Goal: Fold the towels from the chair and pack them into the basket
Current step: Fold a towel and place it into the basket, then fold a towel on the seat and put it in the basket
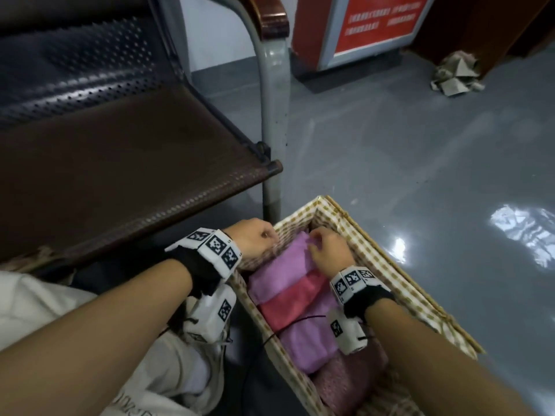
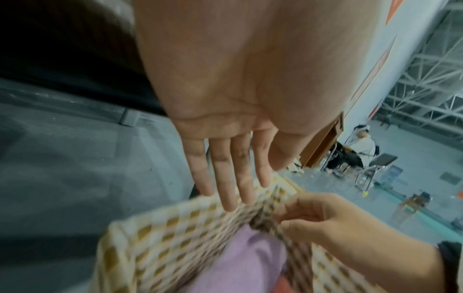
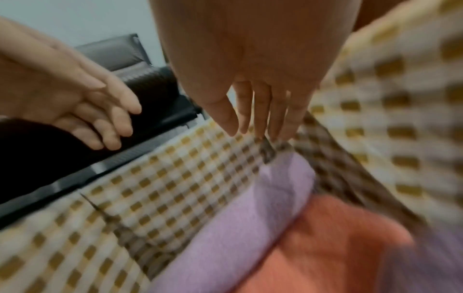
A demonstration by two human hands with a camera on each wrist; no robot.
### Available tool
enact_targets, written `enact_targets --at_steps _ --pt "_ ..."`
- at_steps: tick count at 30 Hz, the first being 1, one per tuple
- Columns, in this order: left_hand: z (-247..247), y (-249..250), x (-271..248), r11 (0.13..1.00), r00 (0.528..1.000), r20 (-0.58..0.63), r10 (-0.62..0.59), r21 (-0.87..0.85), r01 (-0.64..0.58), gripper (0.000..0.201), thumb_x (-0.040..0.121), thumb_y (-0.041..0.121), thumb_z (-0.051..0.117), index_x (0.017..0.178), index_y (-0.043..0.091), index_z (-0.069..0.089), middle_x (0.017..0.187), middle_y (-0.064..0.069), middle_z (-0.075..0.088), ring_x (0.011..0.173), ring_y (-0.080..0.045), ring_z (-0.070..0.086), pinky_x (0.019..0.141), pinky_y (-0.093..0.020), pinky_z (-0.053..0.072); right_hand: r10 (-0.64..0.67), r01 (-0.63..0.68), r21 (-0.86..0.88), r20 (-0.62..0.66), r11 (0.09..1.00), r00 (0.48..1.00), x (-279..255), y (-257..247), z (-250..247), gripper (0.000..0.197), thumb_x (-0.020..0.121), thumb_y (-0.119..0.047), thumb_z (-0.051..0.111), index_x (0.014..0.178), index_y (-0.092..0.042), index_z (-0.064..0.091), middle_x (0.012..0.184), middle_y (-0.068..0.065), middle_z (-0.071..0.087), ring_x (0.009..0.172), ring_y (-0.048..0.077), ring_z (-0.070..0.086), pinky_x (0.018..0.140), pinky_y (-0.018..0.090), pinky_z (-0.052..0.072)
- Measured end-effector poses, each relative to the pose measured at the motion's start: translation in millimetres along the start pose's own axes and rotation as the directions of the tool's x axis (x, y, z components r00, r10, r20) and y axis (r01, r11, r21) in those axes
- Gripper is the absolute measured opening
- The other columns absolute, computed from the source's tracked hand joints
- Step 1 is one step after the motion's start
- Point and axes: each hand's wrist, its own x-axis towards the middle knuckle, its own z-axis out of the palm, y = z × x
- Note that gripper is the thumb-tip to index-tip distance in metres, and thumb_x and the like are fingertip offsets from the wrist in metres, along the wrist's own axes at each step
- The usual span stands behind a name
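A basket point(image 1: 390, 265) with yellow-checked lining point(image 2: 162, 237) stands on the floor by the chair point(image 1: 120, 175), whose brown seat is bare. Folded towels lie in a row inside it: a lilac towel point(image 1: 288, 265) at the far end, then a pink towel point(image 1: 294, 298), another lilac one point(image 1: 309, 340) and a mauve one point(image 1: 351, 382). My left hand point(image 1: 255, 238) hovers at the far left rim, fingers point(image 2: 233, 178) straight. My right hand point(image 1: 329, 250) reaches into the far corner, fingertips point(image 3: 255, 119) at the lining above the lilac towel point(image 3: 250, 218), holding nothing I can see.
The chair's grey metal leg point(image 1: 274, 115) stands just beyond the basket. A red sign point(image 1: 375, 22) and crumpled paper point(image 1: 456, 73) sit on the glossy grey floor further back. My knee in light trousers point(image 1: 60, 310) is at the lower left.
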Motion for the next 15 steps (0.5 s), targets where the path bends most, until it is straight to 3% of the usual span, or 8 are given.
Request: enact_targets --at_steps 2,3,5,7,11,15 --pt "-20 8 -13 0.994 0.998 -0.046 0.040 -0.102 -0.045 0.020 0.094 0.017 0.050 0.104 0.018 0.067 0.113 -0.006 0.067 0.098 -0.019 0.064 0.088 -0.027 0.050 -0.110 0.110 -0.020 -0.003 0.994 0.994 -1 -20 -20 0.021 0.085 -0.008 0.057 0.103 -0.008 0.068 0.105 0.010 0.068 0.100 0.026 0.061 0.082 0.023 0.041" --pt "-32 11 -22 0.982 0.996 -0.071 0.062 -0.175 -0.074 0.020 0.095 0.012 0.049 0.103 0.013 0.066 0.108 -0.011 0.069 0.088 -0.019 0.065 0.081 -0.025 0.052 -0.165 0.165 -0.025 0.000 0.986 0.986 -3 -33 -32 0.019 0.083 -0.007 0.058 0.098 -0.009 0.069 0.101 0.010 0.069 0.097 0.026 0.062 0.078 0.022 0.039" --pt "-60 17 -42 0.964 0.983 -0.153 0.105 -0.226 -0.138 0.020 0.096 0.006 0.046 0.104 0.005 0.065 0.099 -0.014 0.069 0.067 -0.008 0.064 0.060 -0.010 0.048 -0.250 0.250 -0.037 0.002 0.968 0.968 -3 -63 -57 0.019 0.083 -0.008 0.058 0.098 -0.011 0.070 0.100 0.009 0.070 0.096 0.025 0.063 0.081 0.023 0.041" --pt "-89 21 -66 0.956 0.965 -0.232 0.125 -0.231 -0.180 0.020 0.095 0.004 0.046 0.104 0.000 0.063 0.094 -0.014 0.066 0.058 -0.003 0.061 0.050 -0.005 0.042 -0.293 0.293 -0.051 0.015 0.955 0.956 -6 -98 -80 0.020 0.086 -0.011 0.058 0.101 -0.013 0.070 0.104 0.006 0.071 0.098 0.023 0.063 0.085 0.024 0.044" --pt "-147 18 -119 0.962 0.919 -0.380 0.103 -0.196 -0.189 0.021 0.095 0.007 0.047 0.107 0.002 0.064 0.097 -0.013 0.068 0.074 -0.017 0.061 0.050 -0.005 0.043 -0.438 0.442 -0.099 0.061 0.891 0.897 -10 -180 -112 0.016 0.088 -0.014 0.059 0.101 -0.014 0.069 0.102 0.003 0.071 0.098 0.019 0.063 0.079 0.017 0.039" --pt "-205 -8 -177 0.963 0.852 -0.521 0.055 -0.198 -0.184 0.021 0.095 0.007 0.046 0.103 0.005 0.065 0.096 -0.012 0.068 0.078 -0.019 0.061 0.054 -0.009 0.044 -0.596 0.605 -0.164 0.107 0.779 0.796 -16 -279 -123 0.015 0.088 -0.015 0.059 0.098 -0.016 0.070 0.101 0.001 0.071 0.099 0.018 0.061 0.077 0.016 0.037"
